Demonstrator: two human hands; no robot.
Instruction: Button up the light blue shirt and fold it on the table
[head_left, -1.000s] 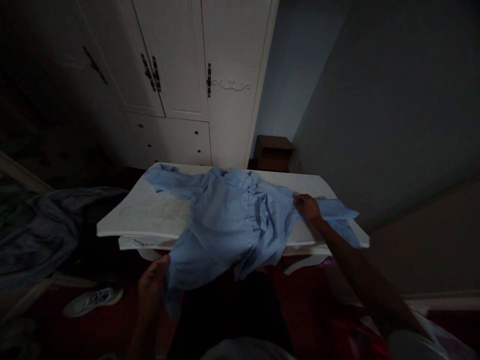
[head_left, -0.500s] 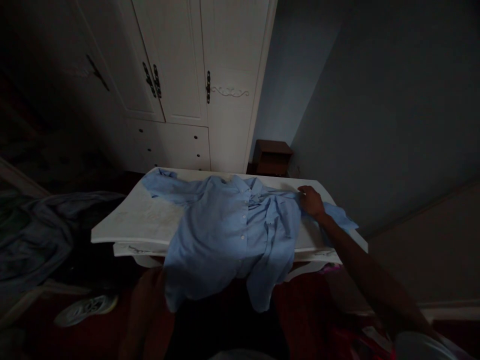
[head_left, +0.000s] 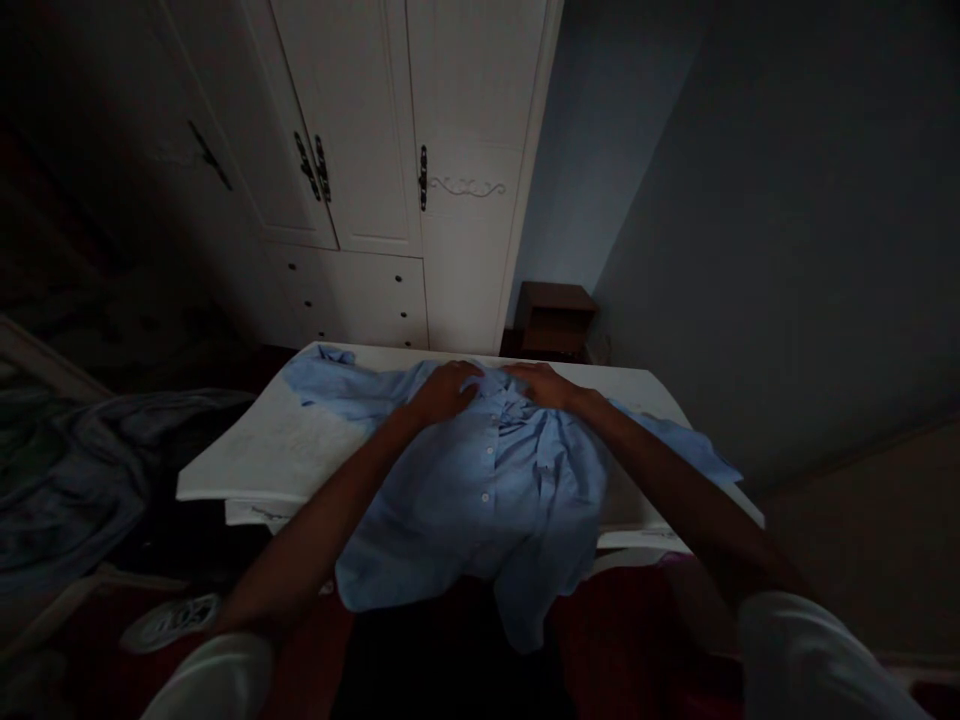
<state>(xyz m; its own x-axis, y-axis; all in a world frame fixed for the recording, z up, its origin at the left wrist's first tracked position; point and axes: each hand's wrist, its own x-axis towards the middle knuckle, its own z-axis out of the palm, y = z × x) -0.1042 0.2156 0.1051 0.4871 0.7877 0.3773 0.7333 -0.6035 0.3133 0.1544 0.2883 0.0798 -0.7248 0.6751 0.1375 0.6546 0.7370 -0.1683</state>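
A light blue button-up shirt lies front side up across a white table, its lower edge hanging over the near side. Its sleeves reach out to the left and right, and the right half of the front is wrinkled. At the collar, my left hand has its fingers closed on the left side of the fabric. Across from it, my right hand grips the right side of the collar. Some fingertips are hidden by the cloth and the dim light.
Beyond the table stands a white wardrobe with dark handles. A small brown cabinet sits by the wall. Grey cloth is heaped at the left, and a shoe lies on the red floor.
My left hand has come up from below the table's near edge to the collar. My right hand has left the right sleeve and moved left to the collar.
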